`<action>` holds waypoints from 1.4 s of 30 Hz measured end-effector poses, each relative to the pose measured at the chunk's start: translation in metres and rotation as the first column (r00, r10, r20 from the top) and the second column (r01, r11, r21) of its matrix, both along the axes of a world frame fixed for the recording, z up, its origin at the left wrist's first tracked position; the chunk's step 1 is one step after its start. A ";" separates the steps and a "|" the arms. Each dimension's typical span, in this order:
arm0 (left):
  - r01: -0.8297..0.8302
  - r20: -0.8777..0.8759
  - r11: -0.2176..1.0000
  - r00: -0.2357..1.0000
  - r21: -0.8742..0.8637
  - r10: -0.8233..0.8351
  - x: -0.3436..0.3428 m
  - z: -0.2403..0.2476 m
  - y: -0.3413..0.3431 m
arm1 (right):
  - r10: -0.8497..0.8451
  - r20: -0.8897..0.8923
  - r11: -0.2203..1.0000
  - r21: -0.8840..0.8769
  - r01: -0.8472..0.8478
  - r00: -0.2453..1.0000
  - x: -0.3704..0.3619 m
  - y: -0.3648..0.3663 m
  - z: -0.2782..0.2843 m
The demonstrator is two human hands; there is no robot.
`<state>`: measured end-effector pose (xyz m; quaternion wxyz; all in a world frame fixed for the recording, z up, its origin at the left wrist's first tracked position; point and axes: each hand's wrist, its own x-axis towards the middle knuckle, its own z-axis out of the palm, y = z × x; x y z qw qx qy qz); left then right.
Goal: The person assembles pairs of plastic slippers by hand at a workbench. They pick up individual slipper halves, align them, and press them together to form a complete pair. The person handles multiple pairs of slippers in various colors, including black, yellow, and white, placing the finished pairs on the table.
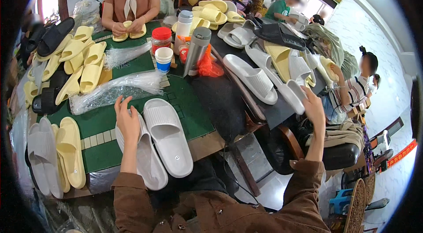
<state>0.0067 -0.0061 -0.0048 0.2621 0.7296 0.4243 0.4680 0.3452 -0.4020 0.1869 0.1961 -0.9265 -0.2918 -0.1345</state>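
A pair of light grey slide slippers lies side by side at the table's near edge, the right slipper fully visible. My left hand is over the left slipper of that pair, fingers apart and curved, holding nothing; it hides part of the strap. Out to the right, my right hand has its fingers closed at the edge of another grey slipper by the side of the dark table. Its thumb is hard to make out. Just left of it rests a wide-strapped grey slipper.
Bundles of clear plastic strips lie on the green mat. Yellow slippers fill the left side. A steel flask, paper cup and red-lidded jar stand mid-table. Across sits a person handling yellow slippers.
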 end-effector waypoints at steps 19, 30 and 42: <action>-0.008 -0.009 1.000 1.000 0.027 0.008 -0.001 -0.004 0.003 | 0.295 0.195 0.894 -0.402 -0.198 0.935 -0.015 0.119 0.001; 0.074 0.228 0.977 0.966 0.201 -0.120 -0.004 0.027 -0.006 | 0.310 -0.030 0.836 -0.468 -0.287 0.950 0.030 0.165 -0.011; 0.229 -0.527 0.950 0.845 0.212 -0.086 -0.059 0.059 -0.131 | 0.455 -0.053 0.796 -0.423 -0.433 0.889 0.051 0.167 -0.042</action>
